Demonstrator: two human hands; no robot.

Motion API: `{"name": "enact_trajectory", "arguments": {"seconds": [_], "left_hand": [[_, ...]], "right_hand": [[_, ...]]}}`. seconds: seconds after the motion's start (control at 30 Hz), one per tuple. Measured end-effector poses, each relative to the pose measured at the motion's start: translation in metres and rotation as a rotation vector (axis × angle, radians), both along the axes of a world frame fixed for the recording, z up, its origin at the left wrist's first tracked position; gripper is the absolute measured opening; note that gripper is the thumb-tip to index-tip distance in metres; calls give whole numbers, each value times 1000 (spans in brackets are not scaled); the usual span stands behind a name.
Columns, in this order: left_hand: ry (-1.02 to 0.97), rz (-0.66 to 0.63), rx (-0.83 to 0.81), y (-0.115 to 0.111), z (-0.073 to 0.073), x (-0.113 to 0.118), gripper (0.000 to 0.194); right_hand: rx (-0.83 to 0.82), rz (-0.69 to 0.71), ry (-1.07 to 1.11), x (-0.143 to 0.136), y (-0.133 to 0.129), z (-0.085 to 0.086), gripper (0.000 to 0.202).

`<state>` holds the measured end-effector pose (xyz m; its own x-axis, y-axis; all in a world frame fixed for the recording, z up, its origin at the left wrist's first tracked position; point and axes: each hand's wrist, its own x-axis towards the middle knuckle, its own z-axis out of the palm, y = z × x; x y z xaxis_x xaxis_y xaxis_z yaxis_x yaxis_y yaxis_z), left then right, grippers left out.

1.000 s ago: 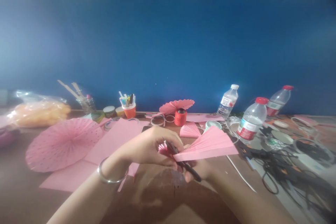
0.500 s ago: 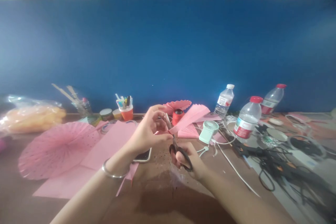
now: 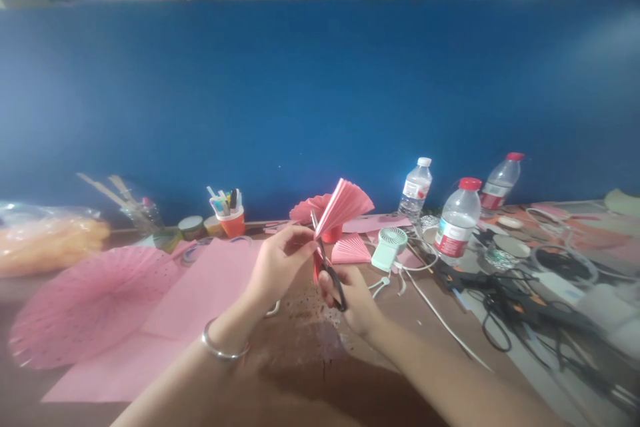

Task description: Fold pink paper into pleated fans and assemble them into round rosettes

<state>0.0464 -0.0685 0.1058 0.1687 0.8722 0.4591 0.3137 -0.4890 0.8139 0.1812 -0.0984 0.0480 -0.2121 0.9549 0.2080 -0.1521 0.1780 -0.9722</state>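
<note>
A pleated pink paper point(image 3: 345, 205) fans out upward from the fingertips of my left hand point(image 3: 283, 260), which pinches its narrow end. My right hand point(image 3: 350, 297) is closed on dark-handled scissors point(image 3: 339, 288), and their blades reach up beside the folded paper, close to my left fingertips. Whether the blades touch the paper is hard to tell. Behind the held paper stand a red container point(image 3: 332, 234) and another scalloped pink paper piece point(image 3: 305, 209). A small pleated pink piece point(image 3: 351, 249) lies just beyond my right hand.
Large pink pleated round point(image 3: 95, 300) and flat pink sheets point(image 3: 205, 280) lie left. Behind them are an orange pen cup point(image 3: 233, 221) and jars. A mint handheld fan point(image 3: 389, 248), water bottles point(image 3: 457, 223) and tangled black cables point(image 3: 520, 300) are on the right.
The pleated paper has turned more upright, showing its folds. My left hand has shifted slightly left, and the scissors have tilted more upright. The whole view has moved a little.
</note>
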Motion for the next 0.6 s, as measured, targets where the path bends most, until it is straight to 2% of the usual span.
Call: {"name": "enact_trajectory", "arguments": {"seconds": [0.13,0.3,0.6], "left_hand": [[-138,-68,-83,6,-6,1,18],[-215,-135,-117,7,-8,3,18],[-186,-109,-80,6,-8,5,17]], "right_hand": [[5,19,29,-1,1,-3,50],[19,30,44,0,3,-8,47],[37,34,45,1,4,-8,49]]}}
